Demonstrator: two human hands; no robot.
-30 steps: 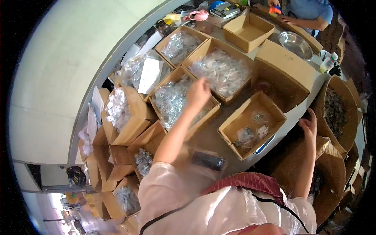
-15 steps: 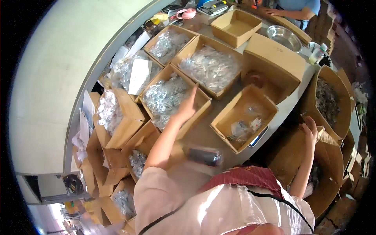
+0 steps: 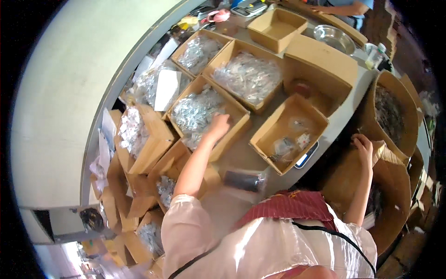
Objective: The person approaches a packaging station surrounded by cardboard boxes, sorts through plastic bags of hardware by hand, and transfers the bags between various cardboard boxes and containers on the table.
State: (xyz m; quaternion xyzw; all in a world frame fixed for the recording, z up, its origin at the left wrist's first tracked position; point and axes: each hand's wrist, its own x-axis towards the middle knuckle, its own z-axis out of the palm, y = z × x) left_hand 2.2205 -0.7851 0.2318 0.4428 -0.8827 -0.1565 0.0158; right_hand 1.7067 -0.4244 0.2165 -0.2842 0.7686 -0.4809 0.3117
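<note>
Fingers of the left hand (image 3: 218,126) are curled inward over the near right part of the metal-piece carton (image 3: 233,136), while those of the right hand (image 3: 364,145) are loosely bent near the cartons on the person's right; whether either set grips anything I cannot tell. Biggest of all is the table (image 3: 236,160), which carries most of the goods. Beside its right edge stand 2 deep cartons, the near carton (image 3: 398,186) and the far carton (image 3: 409,114), the latter with dark contents. On the table, the flap carton (image 3: 320,58) is beyond the shallow box (image 3: 260,144), and the bag carton (image 3: 270,101) stands just past the metal-piece carton, heaped with clear packets (image 3: 251,74). Smaller is the dark packet (image 3: 244,180), lying wrapped in clear plastic near the person. Inside the shallow box, a few small bags (image 3: 284,148) cover only part of the bottom. Smallest are the silvery pieces (image 3: 195,109), piled high in their carton just left of the left hand. Judging by that heap against those few bags, little seems done and much left.
</note>
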